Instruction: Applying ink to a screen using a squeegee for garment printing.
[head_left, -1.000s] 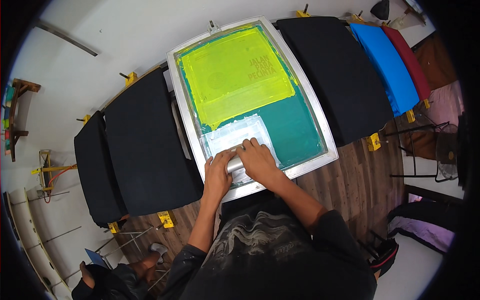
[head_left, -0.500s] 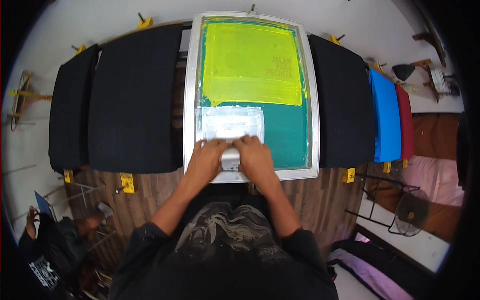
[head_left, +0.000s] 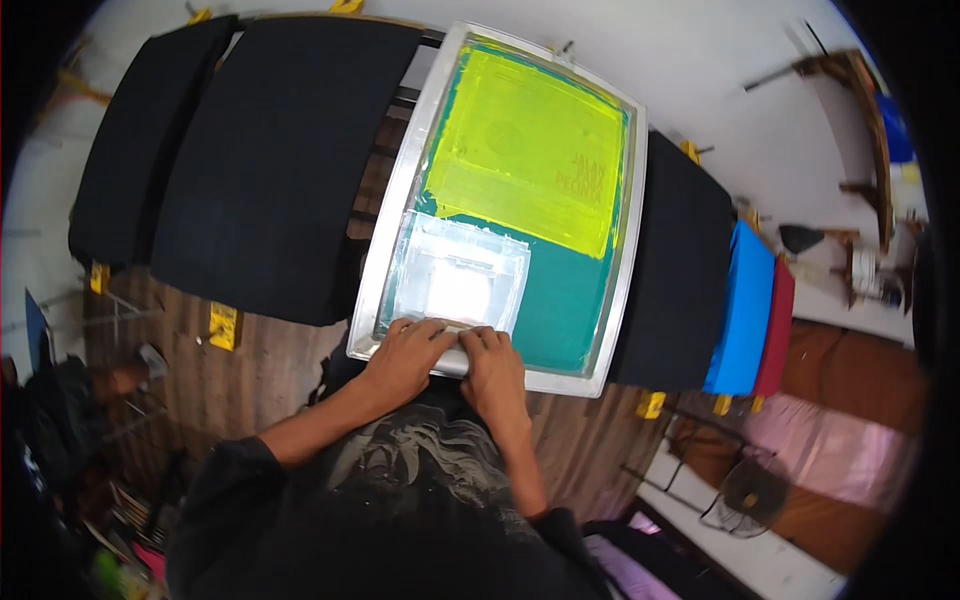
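Note:
A screen-printing screen with a pale metal frame (head_left: 412,185) lies in front of me, tilted slightly in view. Lime-yellow colour (head_left: 530,150) covers the far part of its green mesh (head_left: 560,310). White ink (head_left: 470,255) is spread over a rectangle at the near left. My left hand (head_left: 408,358) and my right hand (head_left: 495,372) sit side by side at the near edge of that rectangle. Both have their fingers curled over a squeegee (head_left: 450,362), mostly hidden beneath them. Its blade is out of sight.
Black-covered boards (head_left: 280,170) stand to the left, and another black board (head_left: 680,280) to the right. Beyond it are a blue board (head_left: 740,310) and a red board (head_left: 778,330). Yellow clamps (head_left: 224,327) stick out below. A fan (head_left: 755,485) stands lower right; another person (head_left: 60,410) is at left.
Both hands have drawn the squeegee toward me, down to the screen's near edge. More of the white rectangle shows beyond them. The whole view has turned, so the screen appears tilted.

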